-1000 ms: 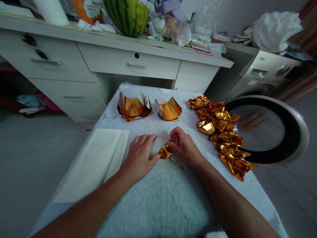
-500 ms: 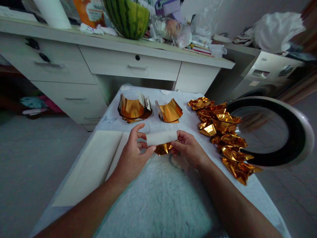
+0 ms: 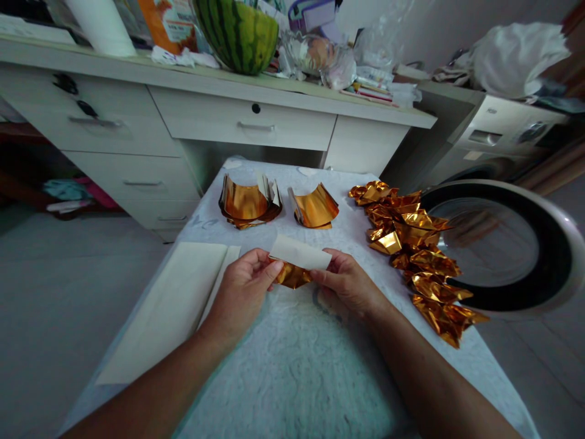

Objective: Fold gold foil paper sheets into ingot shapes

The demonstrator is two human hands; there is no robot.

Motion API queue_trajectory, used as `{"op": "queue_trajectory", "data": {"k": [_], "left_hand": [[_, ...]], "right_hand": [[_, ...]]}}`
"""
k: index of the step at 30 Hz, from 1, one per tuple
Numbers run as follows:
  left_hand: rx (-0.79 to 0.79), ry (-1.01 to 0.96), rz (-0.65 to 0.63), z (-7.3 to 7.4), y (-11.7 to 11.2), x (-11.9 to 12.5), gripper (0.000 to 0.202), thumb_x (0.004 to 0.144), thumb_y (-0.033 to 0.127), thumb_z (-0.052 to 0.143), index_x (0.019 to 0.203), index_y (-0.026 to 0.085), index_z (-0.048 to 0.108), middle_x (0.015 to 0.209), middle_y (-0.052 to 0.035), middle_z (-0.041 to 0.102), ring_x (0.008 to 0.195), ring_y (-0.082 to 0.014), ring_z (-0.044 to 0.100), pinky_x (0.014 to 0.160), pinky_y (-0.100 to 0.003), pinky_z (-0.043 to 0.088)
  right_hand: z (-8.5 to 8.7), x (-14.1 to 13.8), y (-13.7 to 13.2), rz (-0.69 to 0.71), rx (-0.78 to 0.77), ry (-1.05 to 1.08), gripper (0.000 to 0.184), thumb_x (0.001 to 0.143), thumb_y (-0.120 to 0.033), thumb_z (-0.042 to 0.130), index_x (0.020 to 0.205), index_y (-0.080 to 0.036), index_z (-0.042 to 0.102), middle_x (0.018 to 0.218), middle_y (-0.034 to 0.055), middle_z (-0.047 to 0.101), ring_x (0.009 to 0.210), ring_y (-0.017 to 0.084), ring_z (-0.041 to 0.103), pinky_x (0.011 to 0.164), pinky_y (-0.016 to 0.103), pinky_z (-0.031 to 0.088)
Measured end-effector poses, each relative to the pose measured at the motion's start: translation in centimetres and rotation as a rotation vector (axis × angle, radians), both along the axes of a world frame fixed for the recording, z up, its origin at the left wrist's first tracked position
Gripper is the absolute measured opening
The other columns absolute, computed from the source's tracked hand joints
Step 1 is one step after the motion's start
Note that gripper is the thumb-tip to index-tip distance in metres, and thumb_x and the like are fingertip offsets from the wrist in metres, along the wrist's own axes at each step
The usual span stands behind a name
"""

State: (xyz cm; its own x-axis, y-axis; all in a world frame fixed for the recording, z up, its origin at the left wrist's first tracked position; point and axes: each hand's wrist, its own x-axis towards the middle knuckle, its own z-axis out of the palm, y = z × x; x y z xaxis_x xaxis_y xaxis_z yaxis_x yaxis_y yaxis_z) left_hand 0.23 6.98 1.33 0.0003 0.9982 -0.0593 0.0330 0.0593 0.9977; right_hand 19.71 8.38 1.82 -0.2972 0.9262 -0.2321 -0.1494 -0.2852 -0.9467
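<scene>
Both my hands hold one small sheet of gold foil paper (image 3: pixel 297 262) just above the white cloth-covered table (image 3: pixel 292 366); its white back faces up and the gold side shows below. My left hand (image 3: pixel 242 289) pinches the sheet's left end, fingers closed. My right hand (image 3: pixel 350 283) pinches its right end. Beyond the hands lie two curled stacks of gold sheets, one on the left (image 3: pixel 249 201) and one on the right (image 3: pixel 314 208). A row of several folded gold pieces (image 3: pixel 418 250) runs along the table's right side.
Flat cream sheets (image 3: pixel 176 305) lie on the table's left part. Behind stands a white desk with drawers (image 3: pixel 228 116), with a watermelon (image 3: pixel 237 33) and clutter on top. At the right, a washing machine's round door (image 3: pixel 503 244) hangs open close to the table.
The hands lifted the sheet off the cloth and opened it out, white side up. The left hand went from pressing flat to pinching the sheet's left end.
</scene>
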Motion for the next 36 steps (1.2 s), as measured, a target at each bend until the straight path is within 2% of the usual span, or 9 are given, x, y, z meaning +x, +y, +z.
{"op": "queue_trajectory", "data": {"k": [4,7,13,17,21,26,30,33,36], "left_hand": [[0.030,-0.032,0.059,0.2,0.0,0.1,0.016,0.084,0.029,0.066,0.090,0.021,0.053,0.071,0.0051,0.062,0.061,-0.0098,0.055,0.056,-0.021,0.043],[0.075,-0.096,0.139,0.2,0.0,0.2,0.030,0.082,0.026,0.068,0.099,0.025,0.044,0.074,0.0075,0.063,0.066,-0.0116,0.060,0.060,-0.022,0.047],[0.155,0.067,0.104,-0.2,0.0,0.0,0.007,0.086,0.026,0.061,0.090,0.020,0.061,0.085,0.0013,0.064,0.077,-0.0127,0.062,0.071,-0.025,0.050],[0.108,0.085,0.037,-0.1,-0.4,-0.1,0.030,0.086,0.028,0.061,0.116,0.020,0.062,0.102,-0.0043,0.069,0.080,-0.0162,0.066,0.072,-0.030,0.053],[0.113,0.077,-0.034,-0.3,-0.7,0.4,0.058,0.081,0.029,0.067,0.136,0.024,0.049,0.135,-0.0102,0.056,0.098,-0.0209,0.068,0.080,-0.034,0.056],[0.103,0.023,-0.058,-0.9,-0.4,0.6,0.057,0.083,0.026,0.063,0.138,0.025,0.045,0.138,-0.0102,0.054,0.112,-0.0239,0.063,0.092,-0.039,0.052],[0.074,-0.068,-0.054,-0.7,-0.2,0.4,0.047,0.083,0.019,0.058,0.128,0.024,0.048,0.129,-0.0058,0.059,0.111,-0.0207,0.061,0.097,-0.038,0.048],[0.060,-0.107,-0.039,-0.3,-0.1,0.4,0.039,0.079,0.014,0.057,0.116,0.024,0.050,0.118,-0.0030,0.062,0.107,-0.0185,0.061,0.095,-0.035,0.047],[0.013,-0.157,-0.072,-0.1,-0.1,0.3,0.036,0.078,0.012,0.054,0.111,0.024,0.052,0.111,-0.0016,0.064,0.098,-0.0163,0.062,0.084,-0.031,0.050]], "right_hand": [[0.5,0.1,-0.1,0.063,-0.001,0.023,0.039,0.069,-0.037,0.083,0.085,-0.018,0.053,0.069,-0.0051,0.060,0.044,0.004,0.042,0.038,0.016,0.029],[0.5,-0.1,-0.2,0.087,0.039,0.069,0.043,0.070,-0.035,0.082,0.091,-0.022,0.048,0.076,-0.0053,0.062,0.048,0.005,0.046,0.040,0.015,0.031],[-0.4,-1.0,-0.4,0.026,0.106,0.124,0.047,0.073,-0.034,0.080,0.098,-0.027,0.040,0.076,-0.0060,0.061,0.053,0.008,0.049,0.042,0.015,0.029],[-0.9,-1.3,-0.4,-0.025,0.142,0.121,0.047,0.075,-0.034,0.079,0.096,-0.027,0.038,0.074,-0.0070,0.060,0.053,0.008,0.048,0.043,0.015,0.029],[-1.2,-1.3,-0.4,-0.019,0.174,0.048,0.046,0.077,-0.034,0.076,0.101,-0.027,0.037,0.074,-0.0076,0.061,0.048,0.007,0.044,0.041,0.015,0.029],[-1.2,-1.0,-0.5,0.056,0.237,-0.121,0.044,0.080,-0.032,0.071,0.110,-0.027,0.039,0.076,-0.0062,0.060,0.052,0.009,0.048,0.045,0.018,0.033],[-0.6,-0.3,-0.5,0.004,0.410,-0.308,0.036,0.083,-0.019,0.056,0.116,-0.025,0.042,0.087,-0.0013,0.056,0.072,0.014,0.054,0.061,0.026,0.044],[-0.1,0.1,-0.4,0.050,0.645,-0.534,0.056,0.070,-0.003,0.047,0.122,-0.024,0.041,0.110,0.0057,0.053,0.098,0.019,0.053,0.080,0.034,0.047],[-0.1,0.1,-0.4,0.124,0.898,-0.748,0.075,0.057,0.003,0.045,0.127,-0.024,0.038,0.129,0.0107,0.043,0.122,0.026,0.042,0.099,0.045,0.040]]}}
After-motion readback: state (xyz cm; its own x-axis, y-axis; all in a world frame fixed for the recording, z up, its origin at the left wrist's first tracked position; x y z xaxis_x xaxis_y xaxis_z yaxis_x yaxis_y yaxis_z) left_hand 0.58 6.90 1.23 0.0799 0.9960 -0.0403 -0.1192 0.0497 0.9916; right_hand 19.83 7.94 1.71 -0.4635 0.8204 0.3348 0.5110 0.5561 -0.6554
